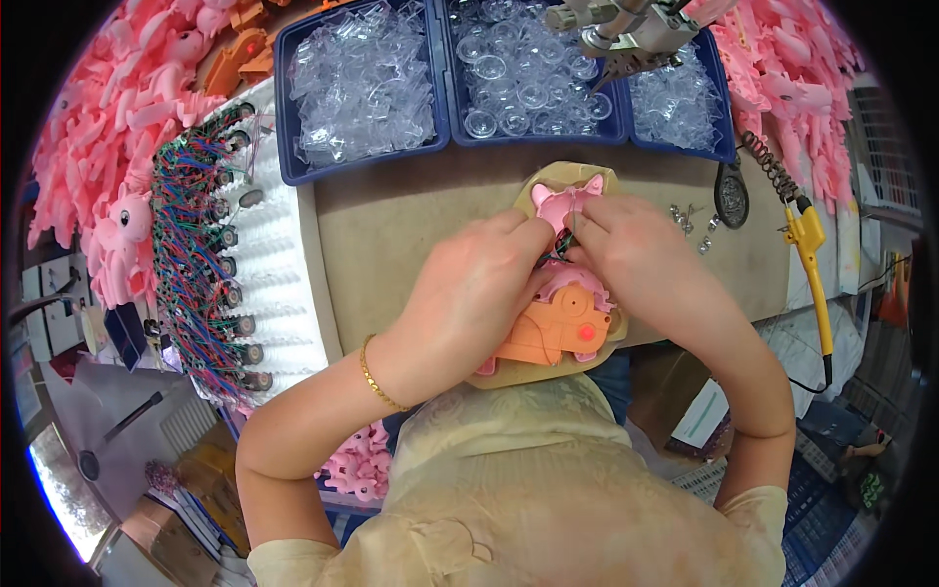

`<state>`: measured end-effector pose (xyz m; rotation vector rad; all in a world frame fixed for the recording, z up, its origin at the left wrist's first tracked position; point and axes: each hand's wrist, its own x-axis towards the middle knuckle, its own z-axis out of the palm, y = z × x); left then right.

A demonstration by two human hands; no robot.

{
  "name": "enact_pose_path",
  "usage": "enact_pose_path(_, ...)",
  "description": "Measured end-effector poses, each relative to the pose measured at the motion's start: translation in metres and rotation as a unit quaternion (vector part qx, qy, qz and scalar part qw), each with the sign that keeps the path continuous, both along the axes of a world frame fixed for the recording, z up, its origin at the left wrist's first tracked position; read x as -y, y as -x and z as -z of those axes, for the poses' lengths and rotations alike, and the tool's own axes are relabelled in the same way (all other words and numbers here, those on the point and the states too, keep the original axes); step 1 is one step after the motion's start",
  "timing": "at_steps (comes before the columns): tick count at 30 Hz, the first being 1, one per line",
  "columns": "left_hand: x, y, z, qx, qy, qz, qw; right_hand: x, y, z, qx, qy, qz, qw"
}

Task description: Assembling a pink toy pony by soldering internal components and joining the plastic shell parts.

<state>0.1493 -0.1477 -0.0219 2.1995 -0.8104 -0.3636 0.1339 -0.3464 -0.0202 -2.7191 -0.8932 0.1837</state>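
Note:
A pink plastic animal toy shell (pixel 565 203) lies open on a tan board (pixel 614 186) in front of me, its eared head end pointing away. An orange plastic housing (pixel 550 328) with a round red spot is set in its body. Dark parts and thin wires (pixel 559 245) show between my fingertips at the neck. My left hand (pixel 479 279) is closed on the shell's left edge. On the right side of the neck, my right hand (pixel 631 254) has its fingers pinched together; what lies between them is hidden.
Blue bins (pixel 440 137) of clear plastic parts line the table's far edge. Wired speakers (pixel 201 254) lie in rows on white foam at left. Pink toy shells (pixel 147 98) are heaped at both far corners. A yellow soldering iron (pixel 808 245) hangs right, near small metal pieces (pixel 685 217). A metal machine head (pixel 636 34) overhangs the bins.

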Motion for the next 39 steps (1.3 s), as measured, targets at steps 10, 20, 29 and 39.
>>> enact_pose_path(10, 0.002, 0.002, 0.0, 0.007, 0.012, -0.02, 1.0, -0.009, 0.007, 0.006, 0.028, 0.002, 0.02, 0.999)
enact_pose_path(20, 0.001, -0.001, 0.004, 0.017, 0.007, -0.017, 1.0, -0.01, 0.007, 0.015, 0.101, -0.027, 0.028, 0.994)
enact_pose_path(29, -0.001, -0.007, 0.004, -0.042, 0.067, -0.063, 0.995, 0.005, -0.007, -0.01, -0.073, -0.083, 0.052, 0.993)
enact_pose_path(39, -0.008, -0.017, -0.013, -0.198, 0.116, -0.102, 0.968, 0.007, 0.008, -0.02, -0.178, -0.317, 0.195, 0.911)
